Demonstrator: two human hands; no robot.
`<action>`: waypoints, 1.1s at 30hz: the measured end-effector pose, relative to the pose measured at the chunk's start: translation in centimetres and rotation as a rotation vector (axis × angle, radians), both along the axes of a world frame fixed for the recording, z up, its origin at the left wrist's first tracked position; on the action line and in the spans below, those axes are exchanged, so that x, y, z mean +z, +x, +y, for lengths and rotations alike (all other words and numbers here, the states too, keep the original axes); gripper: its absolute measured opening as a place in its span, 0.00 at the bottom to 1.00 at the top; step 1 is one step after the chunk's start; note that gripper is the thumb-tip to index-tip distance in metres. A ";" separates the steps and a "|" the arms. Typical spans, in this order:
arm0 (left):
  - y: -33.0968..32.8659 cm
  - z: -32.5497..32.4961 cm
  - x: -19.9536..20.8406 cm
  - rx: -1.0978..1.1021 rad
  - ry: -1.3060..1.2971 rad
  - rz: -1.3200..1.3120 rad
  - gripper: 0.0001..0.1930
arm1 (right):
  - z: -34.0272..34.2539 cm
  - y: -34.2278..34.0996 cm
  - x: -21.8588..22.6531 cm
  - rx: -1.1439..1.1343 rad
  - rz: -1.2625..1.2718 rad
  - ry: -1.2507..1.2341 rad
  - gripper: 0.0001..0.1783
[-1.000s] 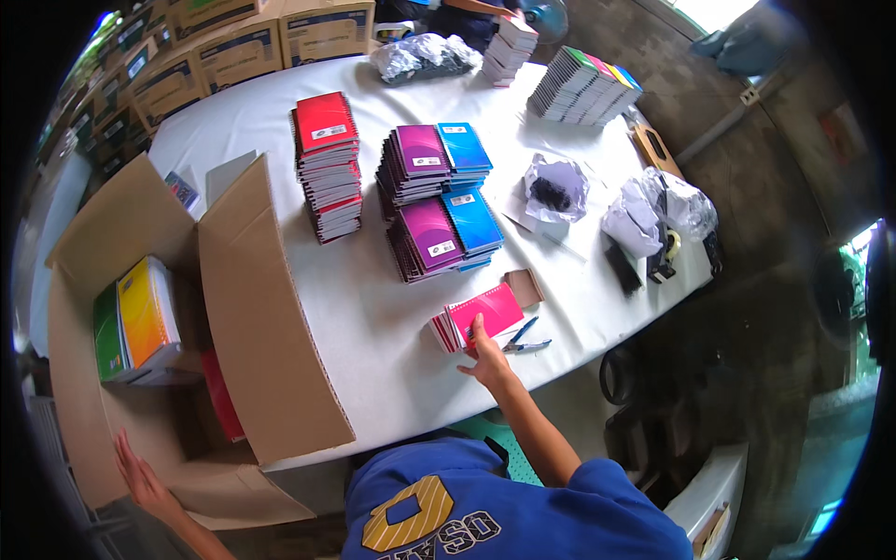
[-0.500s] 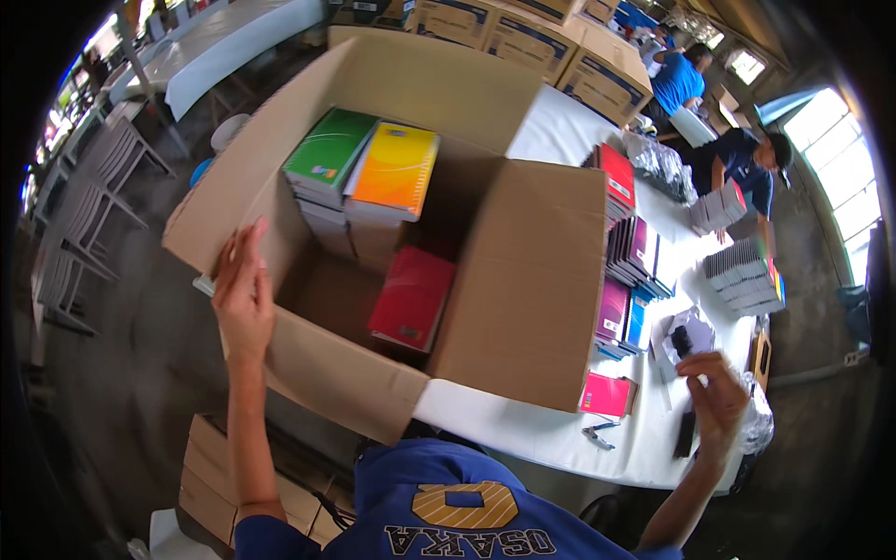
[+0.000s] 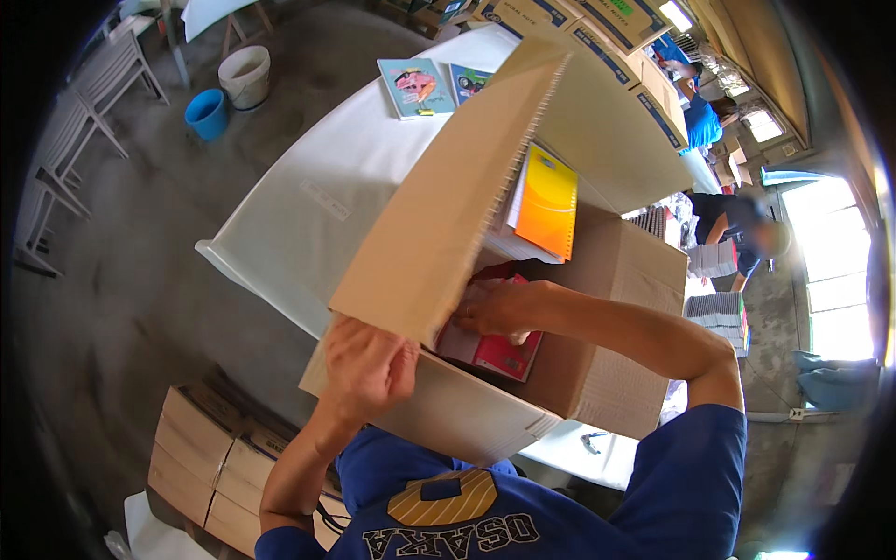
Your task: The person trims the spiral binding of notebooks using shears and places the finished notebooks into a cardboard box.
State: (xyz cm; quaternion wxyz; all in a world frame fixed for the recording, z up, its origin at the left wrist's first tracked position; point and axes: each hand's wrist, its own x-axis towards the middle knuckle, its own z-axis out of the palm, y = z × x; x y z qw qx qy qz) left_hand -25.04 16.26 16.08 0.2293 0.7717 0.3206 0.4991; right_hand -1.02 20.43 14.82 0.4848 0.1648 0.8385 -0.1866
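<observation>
A large cardboard box (image 3: pixel 485 397) stands in front of me on the white-covered table, its left flap raised. My left hand (image 3: pixel 369 366) is closed on the box's near left corner, at the foot of that flap. Inside the box, my right hand (image 3: pixel 504 310) reaches down with curled fingers over a red notebook (image 3: pixel 509 359) at the near end; the flap partly hides its fingertips. Beyond it lies a stack of spiral notebooks topped by a yellow-orange one (image 3: pixel 548 207). The flap covers the box's left part.
Two illustrated notebooks (image 3: pixel 417 89) lie on the table (image 3: pixel 299 210) at the far left. Blue (image 3: pixel 206 115) and white buckets stand on the floor. Closed cartons (image 3: pixel 191 457) sit at lower left, others at the back. A co-worker (image 3: pixel 737 229) is beside notebook stacks (image 3: pixel 717 313) at right.
My right hand has swung from the table's right side into the box. My left hand has gone from open against the flap to closed at the corner. The left flap now stands across the box.
</observation>
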 end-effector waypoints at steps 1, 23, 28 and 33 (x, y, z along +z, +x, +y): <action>-0.4 -0.1 -0.3 -0.001 -0.017 -0.002 0.26 | 0.0 0.1 -0.6 0.024 0.048 0.004 0.56; -2.7 0.3 -1.4 -0.206 -0.024 -0.051 0.15 | -2.6 3.6 -2.3 -0.150 0.074 -0.029 0.53; -2.6 -0.3 -2.7 -0.256 -0.004 -0.106 0.17 | -1.8 2.8 -0.4 -0.187 0.049 -0.073 0.54; -2.8 -0.3 -2.8 -0.263 -0.011 -0.096 0.17 | -1.5 2.3 0.2 -0.129 0.019 -0.040 0.55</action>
